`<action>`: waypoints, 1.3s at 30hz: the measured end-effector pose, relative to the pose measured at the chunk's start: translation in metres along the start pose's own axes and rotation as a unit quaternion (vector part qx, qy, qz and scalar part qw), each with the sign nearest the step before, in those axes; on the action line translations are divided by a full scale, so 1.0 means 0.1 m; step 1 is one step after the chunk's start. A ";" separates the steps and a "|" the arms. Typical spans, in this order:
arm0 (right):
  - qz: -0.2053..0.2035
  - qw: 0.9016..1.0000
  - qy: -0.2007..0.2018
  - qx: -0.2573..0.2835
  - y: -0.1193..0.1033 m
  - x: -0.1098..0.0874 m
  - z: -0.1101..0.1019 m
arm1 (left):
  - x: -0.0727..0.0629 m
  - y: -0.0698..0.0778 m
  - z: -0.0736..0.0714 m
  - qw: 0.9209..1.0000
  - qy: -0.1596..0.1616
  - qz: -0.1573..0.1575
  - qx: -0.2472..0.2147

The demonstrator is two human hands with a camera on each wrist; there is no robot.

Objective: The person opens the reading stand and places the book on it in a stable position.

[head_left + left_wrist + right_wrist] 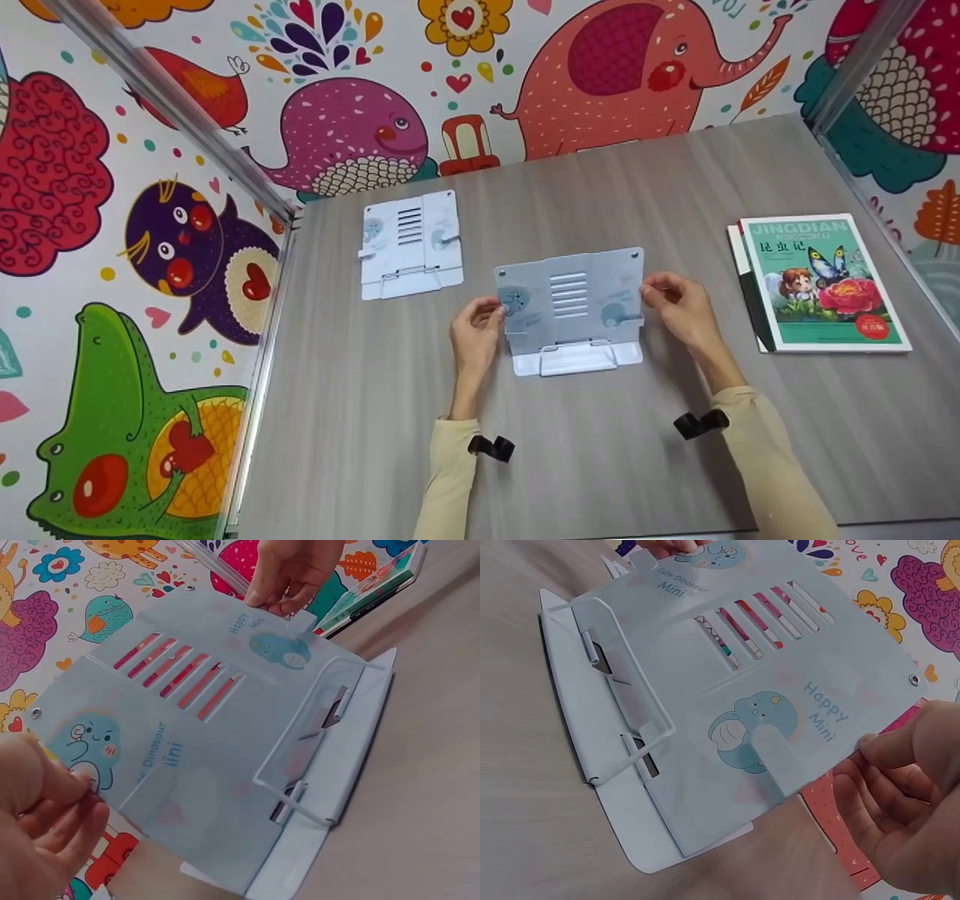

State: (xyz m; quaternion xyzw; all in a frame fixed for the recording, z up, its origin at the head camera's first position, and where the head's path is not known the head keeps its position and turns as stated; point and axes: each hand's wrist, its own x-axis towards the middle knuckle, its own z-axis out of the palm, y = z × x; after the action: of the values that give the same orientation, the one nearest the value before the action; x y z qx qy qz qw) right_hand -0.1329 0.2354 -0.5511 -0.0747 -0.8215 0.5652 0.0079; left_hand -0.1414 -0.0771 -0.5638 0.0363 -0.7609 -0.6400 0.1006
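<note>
A pale blue book stand (pixel 532 300) with dinosaur prints and a row of slots is raised at a tilt over the table. Its lower ledge (pixel 529 363) carries a bent wire holder (pixel 292 750). My left hand (pixel 477 330) pinches the stand's left edge between thumb and fingers, beside the dinosaur print (pixel 90 742). At the opposite edge, my right hand (pixel 681 307) pinches it with the thumb in front, near a small page clip (pixel 775 757). The fingertips behind the panel are partly hidden.
A second book stand (pixel 412 259) lies flat at the back left of the wooden table (pixel 360 420). Toward the right are stacked books, with a green-covered book (pixel 817 300) on top. Walls with cartoon animals and metal rails (pixel 259 375) border the table.
</note>
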 end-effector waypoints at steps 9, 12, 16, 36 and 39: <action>-0.044 0.999 -0.013 -0.013 0.03 -0.14 -0.08 | -0.15 0.05 -0.05 1.000 -0.008 0.014 0.020; -0.059 0.998 -0.017 -0.017 -0.06 -0.22 -0.11 | -0.23 0.17 -0.09 1.000 -0.020 0.013 0.014; -0.070 0.997 -0.024 -0.013 -0.17 -0.32 -0.15 | -0.32 0.26 -0.15 0.999 -0.030 0.027 0.006; -0.099 0.994 -0.041 0.004 -0.20 -0.51 -0.23 | -0.48 0.15 -0.23 0.996 -0.045 0.078 -0.016; -0.097 0.994 -0.037 0.015 -0.09 -0.47 -0.24 | -0.48 0.12 -0.23 0.996 -0.045 0.081 -0.010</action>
State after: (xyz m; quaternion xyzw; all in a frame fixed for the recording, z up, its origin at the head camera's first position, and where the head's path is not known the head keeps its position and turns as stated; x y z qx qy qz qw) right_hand -0.0852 0.2483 -0.5306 0.0265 -0.8161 0.5764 0.0338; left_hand -0.0892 -0.0885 -0.5534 -0.0549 -0.7585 -0.6385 0.1184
